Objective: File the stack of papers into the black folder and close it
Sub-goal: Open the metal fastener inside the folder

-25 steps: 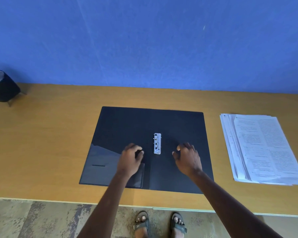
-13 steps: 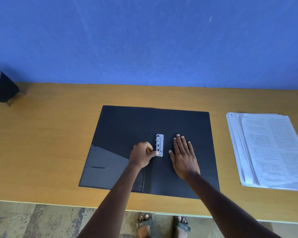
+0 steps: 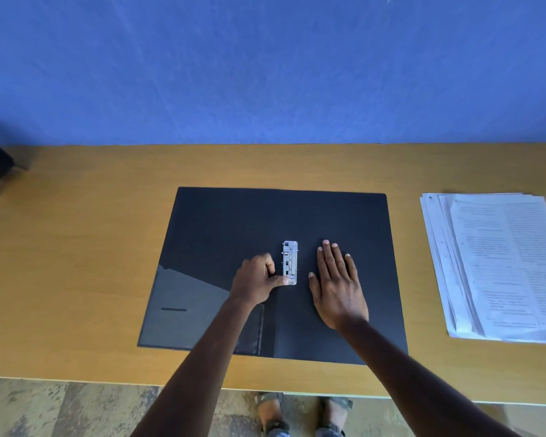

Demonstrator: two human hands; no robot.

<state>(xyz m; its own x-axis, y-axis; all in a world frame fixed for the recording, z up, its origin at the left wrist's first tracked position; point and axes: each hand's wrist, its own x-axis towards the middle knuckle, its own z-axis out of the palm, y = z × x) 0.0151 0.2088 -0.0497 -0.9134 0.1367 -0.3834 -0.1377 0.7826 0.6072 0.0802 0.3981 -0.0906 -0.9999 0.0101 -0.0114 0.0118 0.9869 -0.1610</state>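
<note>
Blue wall [image 3: 265, 64] stands behind a wood counter [image 3: 76, 247]. On the counter a black folder [image 3: 234, 222] lies open and flat. Nothing is in it yet. A pocket [image 3: 189, 310] on its left side looks empty too. A metal clip [image 3: 290, 262] sits in the middle of the folder. The left hand [image 3: 256, 283] is curled, and its thumb and finger pinch the clip's near end. The right hand [image 3: 336, 283] lies flat and spread on the folder, grasping nothing. It seems to hold the folder down. The papers [image 3: 498, 266] lie on the counter, well apart, to the right. They look light, thin and floppy, and the sheets are fanned a bit, so they may slide. I would take them by both long edges. Holes for the clip are too small to see.
</note>
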